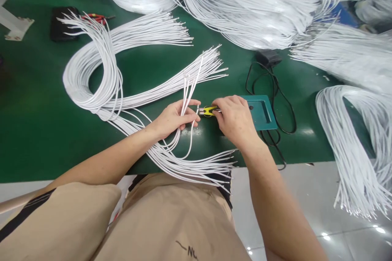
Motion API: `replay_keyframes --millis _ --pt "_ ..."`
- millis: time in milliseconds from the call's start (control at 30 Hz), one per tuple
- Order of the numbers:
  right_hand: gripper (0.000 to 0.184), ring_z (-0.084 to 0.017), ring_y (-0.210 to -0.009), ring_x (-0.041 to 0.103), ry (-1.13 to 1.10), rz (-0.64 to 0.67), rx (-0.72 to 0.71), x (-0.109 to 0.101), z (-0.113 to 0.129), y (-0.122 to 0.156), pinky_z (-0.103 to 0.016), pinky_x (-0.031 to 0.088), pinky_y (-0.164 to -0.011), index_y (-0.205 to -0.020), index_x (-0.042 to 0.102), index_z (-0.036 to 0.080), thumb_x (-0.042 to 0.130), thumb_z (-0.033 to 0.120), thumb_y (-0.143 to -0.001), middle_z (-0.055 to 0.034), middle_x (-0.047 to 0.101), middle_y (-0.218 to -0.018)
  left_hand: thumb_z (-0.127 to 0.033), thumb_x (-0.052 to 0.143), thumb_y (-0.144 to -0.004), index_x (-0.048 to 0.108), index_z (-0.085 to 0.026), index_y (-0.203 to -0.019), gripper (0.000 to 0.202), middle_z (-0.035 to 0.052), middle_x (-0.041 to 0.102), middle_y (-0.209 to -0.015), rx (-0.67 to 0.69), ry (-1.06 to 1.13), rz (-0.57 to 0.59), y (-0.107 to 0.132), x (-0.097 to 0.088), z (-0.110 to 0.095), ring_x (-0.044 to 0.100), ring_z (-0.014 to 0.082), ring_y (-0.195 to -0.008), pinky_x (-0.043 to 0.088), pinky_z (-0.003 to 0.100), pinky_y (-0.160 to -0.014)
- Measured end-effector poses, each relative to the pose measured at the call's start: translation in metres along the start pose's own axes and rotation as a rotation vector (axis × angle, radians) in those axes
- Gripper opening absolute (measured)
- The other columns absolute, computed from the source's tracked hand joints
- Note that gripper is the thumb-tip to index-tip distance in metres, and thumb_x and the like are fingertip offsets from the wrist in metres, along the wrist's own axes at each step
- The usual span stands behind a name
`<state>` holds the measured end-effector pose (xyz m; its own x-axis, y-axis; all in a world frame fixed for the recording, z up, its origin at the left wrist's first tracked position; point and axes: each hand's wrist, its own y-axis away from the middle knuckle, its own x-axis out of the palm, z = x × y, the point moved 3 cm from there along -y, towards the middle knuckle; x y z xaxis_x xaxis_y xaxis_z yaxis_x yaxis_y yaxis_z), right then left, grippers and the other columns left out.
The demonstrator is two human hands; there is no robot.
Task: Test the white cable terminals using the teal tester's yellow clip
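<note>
My left hand [174, 119] is closed around a handful of thin white cables [187, 89] whose ends stand up past my fingers, and it pinches one cable end toward the middle. My right hand [234, 119] is closed on a small yellow connector [209, 110] with a metal tip, held right against that cable end. Both hands rest over the green table [36, 122] near its front edge. A looped bundle of white cables [92, 73] lies to the left, its tails running under my left wrist and off the table edge.
A teal fixture block [260, 112] sits just right of my right hand, with a black cord [275, 89] coiled round it. Big heaps of white cable [251, 4] fill the back and right. Red-handled cutters [96, 18] and a black pad [63, 22] lie far left.
</note>
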<state>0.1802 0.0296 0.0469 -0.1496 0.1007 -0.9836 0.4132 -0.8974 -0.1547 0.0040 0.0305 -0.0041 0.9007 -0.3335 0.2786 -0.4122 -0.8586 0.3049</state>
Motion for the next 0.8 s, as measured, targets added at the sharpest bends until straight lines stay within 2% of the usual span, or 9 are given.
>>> replay_keyframes --millis 100,300,567,633,700,800 --pt "0.018 -0.024 -0.084 0.058 -0.005 0.084 -0.024 0.002 -0.009 -0.004 -0.040 0.034 -0.095 -0.096 0.064 0.017 0.048 0.015 -0.088 -0.0073 0.072 -0.085 -0.025 0.070 -0.077 0.055 -0.015 -0.120 0.047 0.0056 0.071 -0.082 0.010 -0.097 -0.029 -0.002 0.002 0.000 0.069 0.0142 -0.070 0.034 0.014 -0.040" --pt "0.020 -0.025 -0.087 0.058 -0.011 0.116 -0.078 0.004 -0.010 -0.005 -0.040 0.036 -0.091 -0.100 0.067 0.015 0.053 0.015 -0.085 -0.0104 0.072 -0.087 -0.026 0.070 -0.075 0.055 -0.015 -0.118 0.047 0.0075 0.074 -0.085 0.015 -0.226 -0.072 -0.007 0.005 0.001 0.071 0.0170 -0.071 0.038 0.015 -0.039" --pt "0.029 -0.023 -0.083 0.062 0.004 0.137 -0.087 0.012 -0.016 -0.007 -0.041 0.037 -0.102 -0.096 0.074 0.016 0.046 0.014 -0.090 -0.0104 0.073 -0.082 -0.029 0.070 -0.072 0.060 -0.018 -0.115 0.045 0.0044 0.073 -0.077 0.022 -0.404 -0.139 -0.011 0.004 0.007 0.068 0.0170 -0.066 0.044 0.018 -0.040" --pt "0.031 -0.023 -0.086 0.063 0.000 0.157 -0.095 0.011 -0.014 -0.007 -0.042 0.037 -0.104 -0.098 0.074 0.015 0.044 0.013 -0.090 -0.0111 0.074 -0.087 -0.029 0.070 -0.073 0.061 -0.018 -0.115 0.045 0.0042 0.073 -0.077 0.015 -0.420 -0.140 -0.011 0.003 0.008 0.066 0.0159 -0.064 0.044 0.018 -0.041" --pt "0.032 -0.025 -0.101 0.062 -0.017 0.131 -0.080 0.007 -0.014 -0.004 -0.045 0.033 -0.108 -0.106 0.072 0.014 0.044 0.017 -0.092 -0.0121 0.074 -0.101 -0.029 0.070 -0.073 0.061 -0.018 -0.116 0.045 0.0045 0.073 -0.076 0.008 -0.401 -0.133 -0.011 0.003 0.008 0.066 0.0153 -0.063 0.044 0.018 -0.041" --pt "0.038 -0.031 -0.128 0.047 0.045 -0.030 0.065 0.001 -0.020 0.004 -0.057 0.019 -0.114 -0.126 0.061 0.014 0.043 0.025 -0.095 -0.0154 0.061 -0.131 -0.029 0.071 -0.072 0.061 -0.016 -0.117 0.048 0.0058 0.074 -0.077 -0.010 -0.352 -0.111 -0.011 0.003 0.008 0.066 0.0155 -0.064 0.044 0.017 -0.041"
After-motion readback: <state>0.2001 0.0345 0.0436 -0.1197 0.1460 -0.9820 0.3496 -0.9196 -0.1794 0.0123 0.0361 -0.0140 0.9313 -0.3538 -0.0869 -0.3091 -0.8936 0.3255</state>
